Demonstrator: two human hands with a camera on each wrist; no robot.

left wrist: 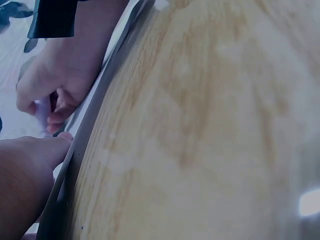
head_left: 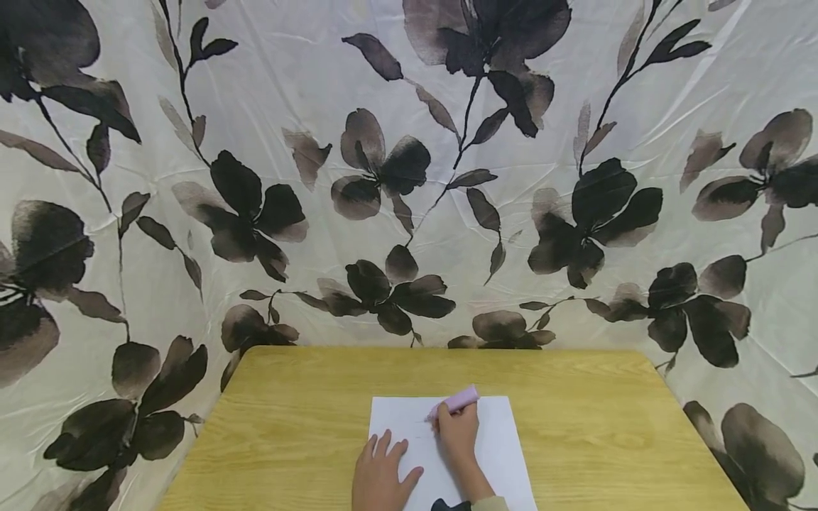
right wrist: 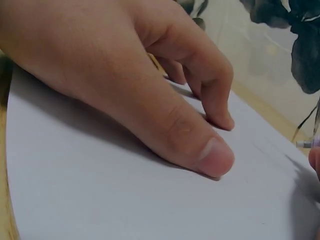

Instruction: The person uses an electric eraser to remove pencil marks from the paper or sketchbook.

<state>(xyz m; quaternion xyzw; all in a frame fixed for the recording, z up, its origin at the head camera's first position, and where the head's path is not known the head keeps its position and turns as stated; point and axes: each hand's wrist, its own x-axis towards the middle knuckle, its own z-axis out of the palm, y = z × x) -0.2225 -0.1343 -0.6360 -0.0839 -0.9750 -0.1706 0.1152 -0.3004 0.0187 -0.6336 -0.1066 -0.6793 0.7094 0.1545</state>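
Observation:
A white sheet of paper (head_left: 501, 443) lies at the near middle of the table, bearing a few faint short lines. My right hand (head_left: 459, 434) grips a thick lilac pen (head_left: 465, 397), its tip at the paper's upper half. The pen (left wrist: 43, 109) also shows between the fingers in the left wrist view. To the left, my left hand (head_left: 381, 474) rests on the sheet's left edge with fingers spread. In the right wrist view, the left hand (right wrist: 135, 90) touches the paper with thumb and fingertips; only a sliver of the right hand's fingers (right wrist: 315, 159) shows there.
The wood-grain table (head_left: 287, 426) extends on both sides of the sheet. Behind and around it hangs a white cloth (head_left: 307, 270) with dark flower prints. A black band (left wrist: 52, 17) sits at the right wrist.

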